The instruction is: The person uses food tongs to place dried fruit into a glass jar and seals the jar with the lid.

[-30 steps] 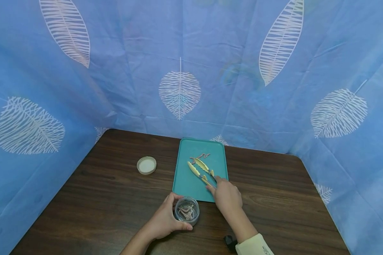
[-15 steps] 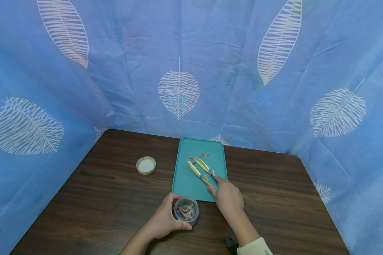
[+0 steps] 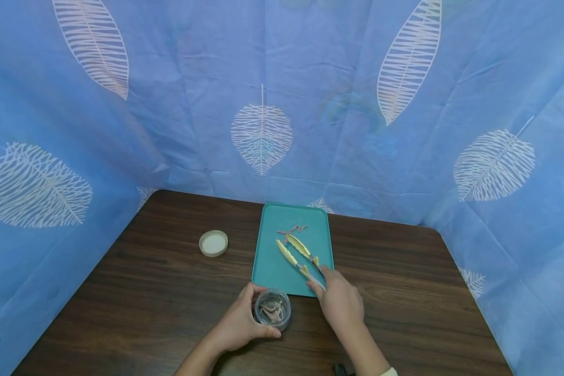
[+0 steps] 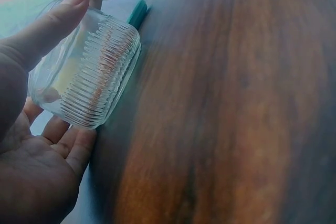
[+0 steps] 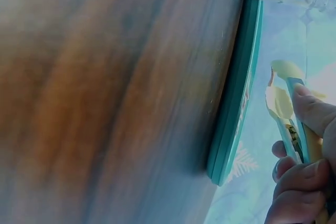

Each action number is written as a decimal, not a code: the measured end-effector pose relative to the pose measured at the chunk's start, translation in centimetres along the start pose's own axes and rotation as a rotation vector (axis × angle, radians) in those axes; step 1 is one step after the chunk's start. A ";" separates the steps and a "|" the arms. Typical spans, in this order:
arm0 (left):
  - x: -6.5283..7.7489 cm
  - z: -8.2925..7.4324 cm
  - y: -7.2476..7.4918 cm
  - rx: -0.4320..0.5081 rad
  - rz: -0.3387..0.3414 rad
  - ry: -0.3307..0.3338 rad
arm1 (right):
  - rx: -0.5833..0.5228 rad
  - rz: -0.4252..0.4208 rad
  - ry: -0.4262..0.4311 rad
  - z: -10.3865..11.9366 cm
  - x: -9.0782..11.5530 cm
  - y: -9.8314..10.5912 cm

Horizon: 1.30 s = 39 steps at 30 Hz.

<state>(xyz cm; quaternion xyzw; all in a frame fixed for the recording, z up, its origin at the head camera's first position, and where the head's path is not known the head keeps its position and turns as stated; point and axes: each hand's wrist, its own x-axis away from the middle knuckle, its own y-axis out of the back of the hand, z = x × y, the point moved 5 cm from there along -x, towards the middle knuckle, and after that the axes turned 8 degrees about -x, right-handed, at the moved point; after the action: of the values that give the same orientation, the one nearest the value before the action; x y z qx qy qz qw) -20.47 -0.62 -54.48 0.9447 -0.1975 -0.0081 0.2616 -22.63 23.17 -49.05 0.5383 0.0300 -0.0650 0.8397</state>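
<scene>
L hand (image 3: 242, 324) is gripping the clear jar (image 3: 286, 318), thumb bending round the near side and fingers round the far side. The jar is facing mouth-up just beside the near edge of the teal tray (image 3: 268, 277), w/ pale strips (image 3: 273, 312) lying tangled inside; can't tell if its base is touching the table (image 3: 169, 292). R hand (image 3: 340, 303) is closing round the tongs (image 3: 289, 253) at the handles, thumb on one side, fingers on the other, but the tips are standing partway apart. Pinkish strands (image 3: 301, 228) are lying on the far half of the tray, one end showing right by the upper tip. R wrist view is showing a thin reddish bit at the tips — can't tell if it's pinched or only touching.

Step in hand, as I'm judging it: working the tongs on the strands. Strands are looking thin & limp, so going in low, w/ both tips flat to the tray and one each side of a strand, is prob. best. Squeezing slowly should be helping vs. slipping; gripping mid-length, not by an end, is likely holding better. L hand should be staying steady — knocking the tray's edge w/ the jar could be shifting things.
</scene>
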 end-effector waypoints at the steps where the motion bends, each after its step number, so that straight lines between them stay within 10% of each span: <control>1: 0.0 0.0 0.0 0.000 0.000 0.001 | -0.002 0.000 -0.003 -0.1 0.2 0.1; 39: 0.0 -0.2 -0.1 0.015 -0.005 -0.002 | -0.074 -0.018 -0.018 -0.8 7.3 3.1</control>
<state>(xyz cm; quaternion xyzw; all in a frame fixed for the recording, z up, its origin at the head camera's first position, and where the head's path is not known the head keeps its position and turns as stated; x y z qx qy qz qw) -20.39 -0.45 -54.35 0.9471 -0.1956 -0.0082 0.2545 -14.93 24.61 -47.49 0.5061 0.0297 -0.0759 0.8586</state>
